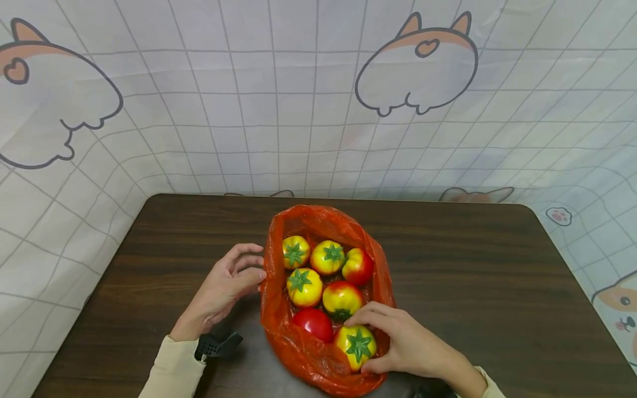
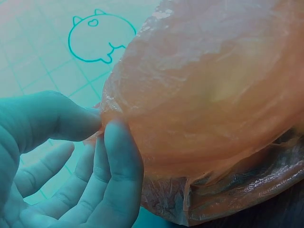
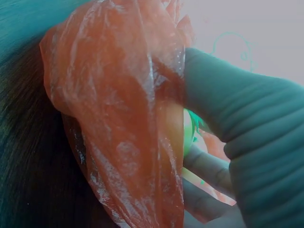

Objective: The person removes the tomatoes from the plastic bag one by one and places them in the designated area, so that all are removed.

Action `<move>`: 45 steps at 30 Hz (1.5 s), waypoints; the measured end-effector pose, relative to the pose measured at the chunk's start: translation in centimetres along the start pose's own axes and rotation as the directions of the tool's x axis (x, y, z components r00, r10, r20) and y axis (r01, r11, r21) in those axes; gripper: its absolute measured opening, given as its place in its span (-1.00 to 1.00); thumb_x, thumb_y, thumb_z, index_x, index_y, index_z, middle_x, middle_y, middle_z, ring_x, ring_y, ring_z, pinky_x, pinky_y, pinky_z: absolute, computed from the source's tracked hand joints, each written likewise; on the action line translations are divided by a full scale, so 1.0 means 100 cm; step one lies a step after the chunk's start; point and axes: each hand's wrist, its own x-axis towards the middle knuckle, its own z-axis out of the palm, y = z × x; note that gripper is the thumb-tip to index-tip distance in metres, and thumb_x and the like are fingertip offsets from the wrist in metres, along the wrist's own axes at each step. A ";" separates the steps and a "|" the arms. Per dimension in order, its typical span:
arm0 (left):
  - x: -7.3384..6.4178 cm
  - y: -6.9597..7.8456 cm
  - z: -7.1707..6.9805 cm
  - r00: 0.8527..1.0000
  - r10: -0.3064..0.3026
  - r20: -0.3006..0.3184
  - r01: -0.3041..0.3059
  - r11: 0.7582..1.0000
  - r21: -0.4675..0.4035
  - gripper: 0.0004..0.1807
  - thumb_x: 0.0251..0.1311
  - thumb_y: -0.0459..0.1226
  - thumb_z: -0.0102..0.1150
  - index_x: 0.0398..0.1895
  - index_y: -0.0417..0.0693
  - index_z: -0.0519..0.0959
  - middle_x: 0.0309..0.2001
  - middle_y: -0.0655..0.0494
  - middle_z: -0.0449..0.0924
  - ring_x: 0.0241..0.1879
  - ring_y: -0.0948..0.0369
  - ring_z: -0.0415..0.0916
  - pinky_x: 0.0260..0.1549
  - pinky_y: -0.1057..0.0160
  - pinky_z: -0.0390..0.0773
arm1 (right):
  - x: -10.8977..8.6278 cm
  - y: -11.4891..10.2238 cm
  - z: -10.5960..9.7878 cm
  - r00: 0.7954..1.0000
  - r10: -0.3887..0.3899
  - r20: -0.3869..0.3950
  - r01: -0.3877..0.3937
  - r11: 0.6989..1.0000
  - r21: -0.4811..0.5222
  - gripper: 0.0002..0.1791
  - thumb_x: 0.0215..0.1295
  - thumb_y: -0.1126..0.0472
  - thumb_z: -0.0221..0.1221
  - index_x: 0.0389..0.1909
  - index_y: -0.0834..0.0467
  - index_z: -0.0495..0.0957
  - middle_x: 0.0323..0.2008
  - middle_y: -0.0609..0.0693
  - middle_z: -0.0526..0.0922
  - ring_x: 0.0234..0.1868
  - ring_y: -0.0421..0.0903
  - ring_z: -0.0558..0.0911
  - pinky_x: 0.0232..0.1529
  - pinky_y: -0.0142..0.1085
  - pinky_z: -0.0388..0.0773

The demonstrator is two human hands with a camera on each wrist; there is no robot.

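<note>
A red plastic bag (image 1: 298, 359) stands wide open on the table, its rim folded outward. Inside lie several toy-like tomatoes, yellow and red with green star-shaped tops, one plain red tomato (image 1: 313, 325) among them. My left hand (image 1: 224, 290) pinches the bag's left edge between thumb and forefinger, as the left wrist view shows up close. Reaching in at the front right, my right hand (image 1: 405, 342) grips a yellow tomato (image 1: 355, 347) with its green top facing up. In the right wrist view the bag's wall (image 3: 114, 123) hides most of that tomato.
The dark wooden table (image 1: 473, 265) extends to both sides of the bag. Behind it hangs a white gridded cloth (image 1: 298, 110) with cartoon corgis. A black wrist strap (image 1: 217, 345) sits at the left sleeve.
</note>
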 end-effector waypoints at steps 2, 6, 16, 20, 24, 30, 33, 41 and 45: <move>0.000 0.000 0.000 1.000 -0.001 -0.001 0.001 1.000 0.001 -0.40 0.38 -0.33 0.28 0.39 -0.01 0.25 0.06 0.13 0.55 -0.08 0.28 0.70 0.00 0.19 0.76 | 0.000 -0.001 0.000 1.000 -0.002 -0.007 0.002 1.000 -0.004 -0.40 0.13 -0.13 0.51 0.20 -0.29 0.53 0.15 -0.33 0.58 0.11 -0.32 0.58 0.12 -0.35 0.65; -0.001 0.000 -0.001 1.000 -0.006 -0.005 0.006 1.000 0.013 -0.40 0.38 -0.32 0.28 0.39 -0.01 0.26 0.06 0.12 0.56 -0.06 0.27 0.71 0.00 0.19 0.76 | -0.001 -0.003 -0.001 1.000 -0.009 -0.017 0.009 1.000 -0.004 -0.42 0.14 -0.14 0.50 0.19 -0.29 0.55 0.15 -0.32 0.61 0.11 -0.31 0.60 0.13 -0.34 0.65; -0.002 0.001 -0.001 1.000 0.000 -0.007 0.000 1.000 0.021 -0.39 0.37 -0.30 0.30 0.39 -0.01 0.26 0.07 0.12 0.57 -0.04 0.25 0.70 0.03 0.19 0.75 | -0.002 -0.011 -0.006 0.996 -0.065 -0.059 0.066 0.997 0.030 -0.46 0.16 -0.15 0.48 0.17 -0.24 0.58 0.13 -0.26 0.66 0.10 -0.28 0.62 0.14 -0.34 0.65; -0.003 0.001 -0.002 1.000 0.006 -0.005 -0.006 1.000 0.023 -0.39 0.37 -0.31 0.30 0.39 -0.02 0.25 0.07 0.12 0.57 -0.05 0.25 0.71 0.02 0.19 0.75 | -0.002 -0.014 -0.008 0.994 -0.074 -0.078 0.078 0.996 0.045 -0.45 0.14 -0.13 0.50 0.17 -0.24 0.59 0.13 -0.25 0.66 0.11 -0.28 0.62 0.13 -0.34 0.66; -0.003 0.002 -0.002 1.000 0.008 -0.004 -0.008 1.000 0.026 -0.39 0.37 -0.31 0.29 0.39 -0.03 0.25 0.07 0.11 0.57 -0.05 0.24 0.71 0.01 0.18 0.75 | -0.002 -0.015 -0.009 0.993 -0.071 -0.095 0.076 0.996 0.046 -0.44 0.12 -0.11 0.51 0.17 -0.25 0.58 0.13 -0.26 0.66 0.11 -0.28 0.62 0.17 -0.35 0.64; -0.004 0.003 -0.003 1.000 0.014 -0.001 -0.014 1.000 0.028 -0.37 0.37 -0.31 0.29 0.41 -0.06 0.24 0.07 0.10 0.57 -0.05 0.23 0.71 0.01 0.17 0.76 | -0.002 -0.017 -0.014 0.991 -0.067 -0.120 0.072 0.996 0.043 -0.42 0.10 -0.09 0.53 0.16 -0.23 0.59 0.13 -0.25 0.67 0.15 -0.27 0.63 0.24 -0.35 0.62; -0.004 0.003 -0.003 1.000 0.011 0.003 -0.011 0.999 0.041 -0.39 0.37 -0.29 0.30 0.40 -0.07 0.28 0.08 0.10 0.58 -0.03 0.23 0.71 0.02 0.19 0.75 | -0.003 -0.019 -0.018 0.988 -0.060 -0.139 0.069 0.996 0.055 -0.41 0.08 -0.05 0.55 0.16 -0.22 0.59 0.14 -0.22 0.67 0.12 -0.27 0.63 0.13 -0.36 0.66; -0.005 0.001 -0.003 1.000 -0.007 0.018 0.006 0.999 0.038 -0.46 0.40 -0.26 0.27 0.38 -0.12 0.36 0.10 0.07 0.58 -0.01 0.22 0.68 0.04 0.19 0.75 | -0.007 -0.024 -0.038 0.964 -0.106 -0.245 0.128 0.989 0.078 -0.28 -0.01 0.22 0.60 0.23 -0.03 0.57 0.17 -0.08 0.66 0.14 -0.26 0.65 0.13 -0.42 0.67; -0.005 0.001 -0.003 1.000 0.002 0.023 -0.003 0.999 0.039 -0.46 0.40 -0.26 0.27 0.37 -0.12 0.36 0.10 0.06 0.58 -0.01 0.21 0.68 0.03 0.20 0.75 | -0.010 -0.022 -0.049 0.942 -0.124 -0.312 0.172 0.977 0.130 -0.24 -0.08 0.41 0.58 0.24 0.12 0.56 0.16 -0.02 0.64 0.17 -0.27 0.64 0.17 -0.46 0.64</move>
